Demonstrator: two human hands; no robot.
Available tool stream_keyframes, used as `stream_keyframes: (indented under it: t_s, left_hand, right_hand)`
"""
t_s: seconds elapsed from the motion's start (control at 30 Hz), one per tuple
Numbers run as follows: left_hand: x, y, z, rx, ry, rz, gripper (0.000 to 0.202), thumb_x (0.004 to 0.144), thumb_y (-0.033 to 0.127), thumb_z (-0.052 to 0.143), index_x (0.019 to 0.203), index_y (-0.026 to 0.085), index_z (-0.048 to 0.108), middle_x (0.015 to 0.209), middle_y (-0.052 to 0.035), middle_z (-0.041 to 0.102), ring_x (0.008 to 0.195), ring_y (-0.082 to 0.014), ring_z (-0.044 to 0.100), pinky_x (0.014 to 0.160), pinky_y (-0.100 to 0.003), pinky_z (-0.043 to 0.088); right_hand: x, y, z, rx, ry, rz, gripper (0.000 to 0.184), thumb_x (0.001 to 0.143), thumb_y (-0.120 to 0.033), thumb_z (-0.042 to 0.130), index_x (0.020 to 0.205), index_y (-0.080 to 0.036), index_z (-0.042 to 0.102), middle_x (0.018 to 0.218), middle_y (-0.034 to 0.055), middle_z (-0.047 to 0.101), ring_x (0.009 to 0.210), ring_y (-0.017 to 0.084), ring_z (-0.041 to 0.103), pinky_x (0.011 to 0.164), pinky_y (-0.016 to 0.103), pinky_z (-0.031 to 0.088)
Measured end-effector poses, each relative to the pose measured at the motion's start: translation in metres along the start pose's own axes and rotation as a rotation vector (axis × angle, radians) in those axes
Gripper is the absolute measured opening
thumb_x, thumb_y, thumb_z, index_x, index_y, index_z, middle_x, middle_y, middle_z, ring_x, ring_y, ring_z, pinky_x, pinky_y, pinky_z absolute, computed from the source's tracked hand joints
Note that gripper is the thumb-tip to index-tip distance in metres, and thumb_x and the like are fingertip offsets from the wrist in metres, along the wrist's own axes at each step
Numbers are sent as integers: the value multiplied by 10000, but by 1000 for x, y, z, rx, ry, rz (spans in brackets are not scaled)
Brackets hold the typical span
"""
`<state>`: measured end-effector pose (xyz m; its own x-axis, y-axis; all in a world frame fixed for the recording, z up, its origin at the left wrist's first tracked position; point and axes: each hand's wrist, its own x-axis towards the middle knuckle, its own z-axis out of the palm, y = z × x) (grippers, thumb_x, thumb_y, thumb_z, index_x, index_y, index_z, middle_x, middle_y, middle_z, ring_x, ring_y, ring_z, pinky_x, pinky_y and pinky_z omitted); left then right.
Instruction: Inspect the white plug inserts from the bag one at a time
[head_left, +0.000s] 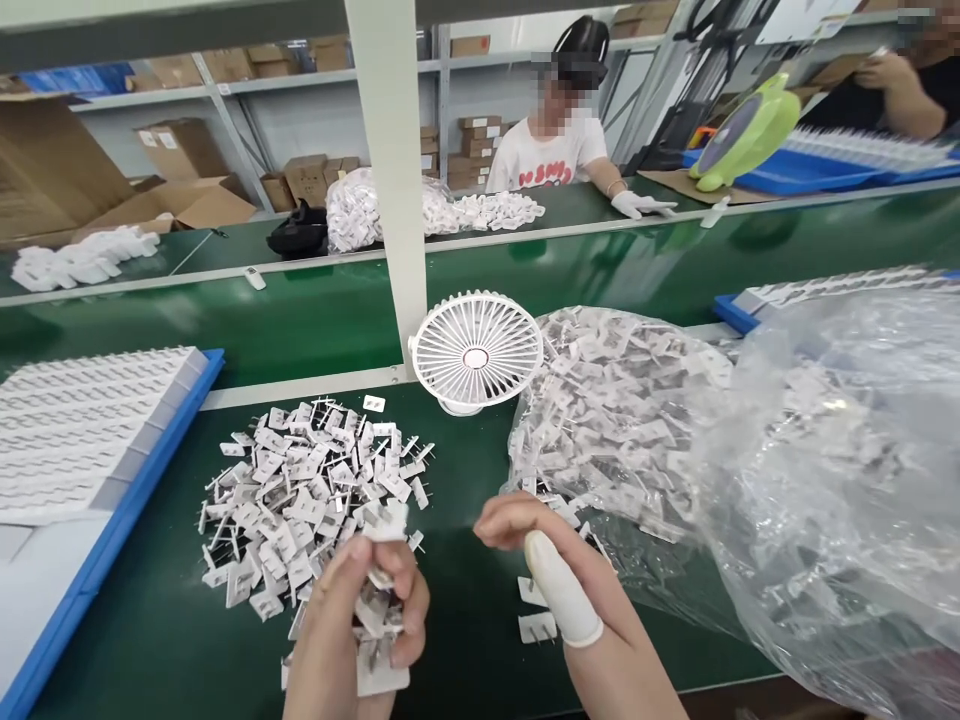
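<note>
My left hand [352, 630] is closed around a bunch of small white plug parts with metal prongs [379, 620], held just above the green table near its front edge. My right hand [570, 590] hovers beside it with fingers apart, a white finger cot on one finger, holding nothing. A couple of loose plug parts [536, 627] lie on the table right under it. A pile of the same white parts [307, 490] spreads on the table beyond my left hand.
A blue tray of filled white rows [157, 440] lies at the left. A small white fan [476, 352] stands behind a white post [394, 180]. Clear plastic bags of parts [787, 450] fill the right. Across the belt sits a gloved person [559, 140].
</note>
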<state>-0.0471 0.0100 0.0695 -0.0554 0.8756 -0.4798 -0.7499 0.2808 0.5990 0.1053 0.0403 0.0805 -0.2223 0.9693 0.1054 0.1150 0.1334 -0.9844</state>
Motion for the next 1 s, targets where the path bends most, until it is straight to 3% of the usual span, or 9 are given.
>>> stream_keyframes:
  t_s: [0.1, 0.27, 0.37, 0.43, 0.53, 0.6, 0.7, 0.87, 1.0]
  left_hand:
    - [13, -2, -6, -82, 27, -81, 262, 777, 420, 663, 748, 160, 665, 593, 14, 533, 470, -71, 448, 382, -159, 272]
    - [18, -15, 4, 70, -55, -246, 479, 824, 584, 504, 1094, 195, 570, 584, 19, 578, 388, -76, 457, 353, -156, 286]
    - [16, -22, 15, 198, -138, -242, 507, 805, 590, 534, 1134, 205, 511, 528, 29, 576, 361, -75, 441, 355, -159, 309]
    - [13, -25, 20, 225, -214, -248, 453, 818, 529, 559, 1120, 195, 510, 473, 27, 562, 344, -67, 406, 354, -154, 282]
    - [6, -32, 25, 155, -269, -262, 364, 837, 446, 564, 1089, 185, 537, 555, -22, 626, 357, -56, 400, 356, -158, 241]
    - [0, -37, 27, 119, -269, -242, 308, 819, 431, 597, 999, 181, 580, 619, -29, 637, 382, -55, 418, 359, -163, 235]
    - [-10, -44, 28, 208, -282, -155, 300, 767, 465, 655, 787, 169, 611, 541, 10, 560, 395, -53, 393, 377, -176, 231]
    - [-29, -47, 30, 484, -181, 42, 406, 743, 555, 634, 589, 181, 592, 466, 14, 501, 398, -74, 358, 432, -237, 234]
    - [-38, -44, 32, 650, -96, 163, 445, 766, 562, 598, 523, 190, 564, 471, -1, 511, 422, -88, 335, 464, -273, 211]
  right_hand:
    - [-7, 15, -4, -95, 15, 33, 188, 939, -307, 410, 883, -257, 582, 891, 29, 602, 838, 182, 602, 723, 263, 468]
    - [-12, 17, -3, -299, -129, -68, 226, 873, -195, 498, 1037, -286, 624, 1106, 70, 586, 1060, 234, 547, 864, 346, 469]
    - [-8, 14, -5, -359, -157, -37, 167, 840, -177, 524, 911, -246, 659, 1056, 90, 585, 1025, 251, 547, 840, 375, 480]
    - [-6, 13, -9, -283, -136, 16, 145, 834, -179, 520, 786, -222, 650, 942, 78, 587, 933, 235, 567, 784, 358, 488]
    - [-4, 14, -19, -2, -100, 137, 140, 806, -225, 559, 686, -204, 627, 841, 52, 555, 811, 206, 573, 688, 306, 483]
    - [-5, 14, -24, 185, -91, 217, 163, 804, -294, 583, 676, -201, 622, 847, 46, 535, 769, 188, 559, 662, 282, 472]
    - [-10, 10, -28, 357, -92, 291, 205, 808, -378, 599, 691, -210, 606, 888, 36, 513, 757, 166, 522, 659, 249, 453]
    - [-19, 3, -27, 510, -182, 349, 177, 804, -395, 620, 746, -228, 622, 871, 16, 493, 649, 125, 448, 591, 223, 417]
    - [-20, 3, -26, 532, -193, 319, 260, 829, -459, 578, 743, -222, 641, 864, 38, 516, 702, 156, 479, 574, 238, 413]
